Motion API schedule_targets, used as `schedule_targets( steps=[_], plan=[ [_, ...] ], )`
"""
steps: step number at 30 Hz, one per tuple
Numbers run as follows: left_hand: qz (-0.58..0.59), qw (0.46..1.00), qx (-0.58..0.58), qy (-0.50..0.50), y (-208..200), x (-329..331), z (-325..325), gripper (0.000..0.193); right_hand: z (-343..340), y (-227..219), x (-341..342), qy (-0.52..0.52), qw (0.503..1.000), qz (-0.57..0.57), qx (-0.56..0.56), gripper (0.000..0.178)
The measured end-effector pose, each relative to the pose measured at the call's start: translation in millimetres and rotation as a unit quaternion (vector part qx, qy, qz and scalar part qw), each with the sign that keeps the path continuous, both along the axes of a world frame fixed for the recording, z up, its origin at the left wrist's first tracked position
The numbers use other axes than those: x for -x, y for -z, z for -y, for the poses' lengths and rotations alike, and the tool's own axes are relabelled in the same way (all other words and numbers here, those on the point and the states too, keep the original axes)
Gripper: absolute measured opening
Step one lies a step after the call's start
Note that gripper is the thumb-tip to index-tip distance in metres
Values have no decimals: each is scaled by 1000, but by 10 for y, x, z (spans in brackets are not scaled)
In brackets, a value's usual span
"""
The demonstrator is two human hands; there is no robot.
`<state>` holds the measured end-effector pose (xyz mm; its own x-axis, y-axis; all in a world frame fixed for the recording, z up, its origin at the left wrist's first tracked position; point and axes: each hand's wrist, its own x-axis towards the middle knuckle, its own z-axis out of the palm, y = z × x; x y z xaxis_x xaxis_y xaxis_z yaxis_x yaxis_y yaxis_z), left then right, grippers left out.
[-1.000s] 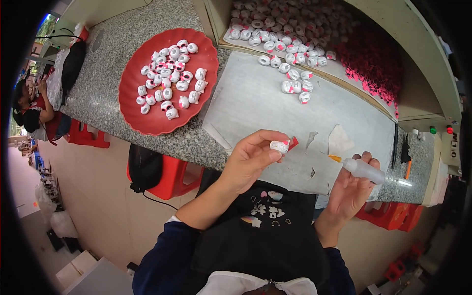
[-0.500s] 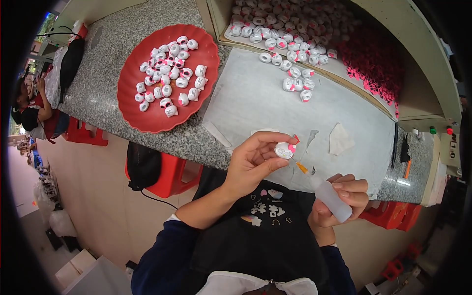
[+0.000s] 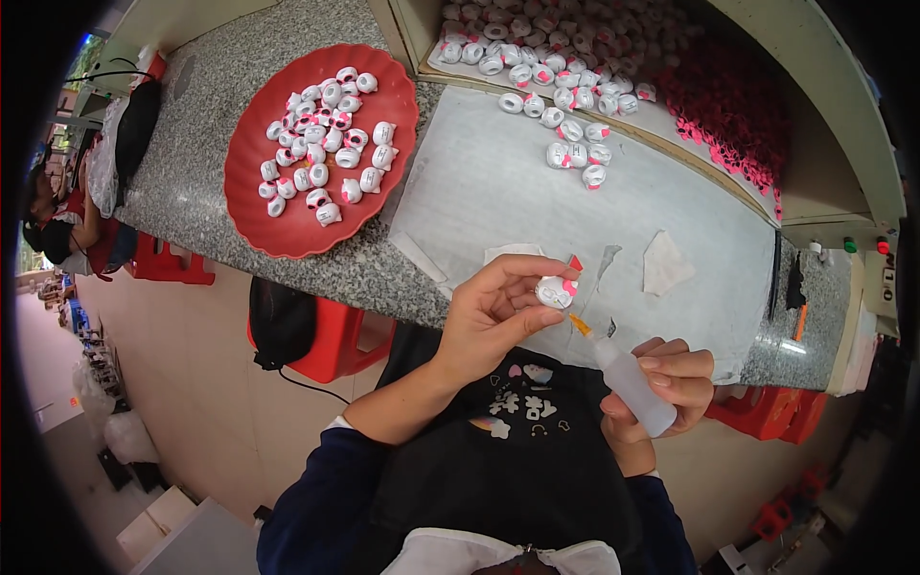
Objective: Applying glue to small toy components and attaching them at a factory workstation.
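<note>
Between the thumb and fingers of my left hand (image 3: 498,305) is a small white toy head (image 3: 554,291) with a pink patch, held above the near part of the white work sheet (image 3: 489,182). My right hand (image 3: 663,385) is wrapped round a translucent squeeze bottle (image 3: 628,381). Its narrow orange tip (image 3: 580,324) points up and left, close below the toy head; I cannot tell whether they touch. A small red piece (image 3: 574,263) shows just beyond my left fingertips.
A red scalloped plate (image 3: 251,206) with several finished-looking heads stands left on the granite counter (image 3: 206,144). White heads (image 3: 551,72) and small pink parts (image 3: 724,134) fill the shelf behind. Torn paper (image 3: 667,264) lies right. Red stools (image 3: 331,335) stand below; another person (image 3: 72,225) sits far left.
My right hand has brought the bottle slightly up and left, so its orange tip is nearer the toy head. My left hand stays almost in place. The camera view has shifted slightly.
</note>
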<state>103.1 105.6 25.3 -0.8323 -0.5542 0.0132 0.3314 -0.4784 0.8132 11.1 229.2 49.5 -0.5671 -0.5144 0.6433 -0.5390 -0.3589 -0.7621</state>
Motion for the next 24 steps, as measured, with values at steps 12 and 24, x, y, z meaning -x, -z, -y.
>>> schedule_targets(
  steps=[12, 24],
  plan=[
    [-3, 1000, 0, -3, 27, -7, -10, 32, -18, 40, -22, 50, 999, -8, 17, 37],
    [-5, 1000, 6, 5, 28, -2, -21, 32, -16, 15, -17, 6, 1000, -17, 2, 37]
  ],
)
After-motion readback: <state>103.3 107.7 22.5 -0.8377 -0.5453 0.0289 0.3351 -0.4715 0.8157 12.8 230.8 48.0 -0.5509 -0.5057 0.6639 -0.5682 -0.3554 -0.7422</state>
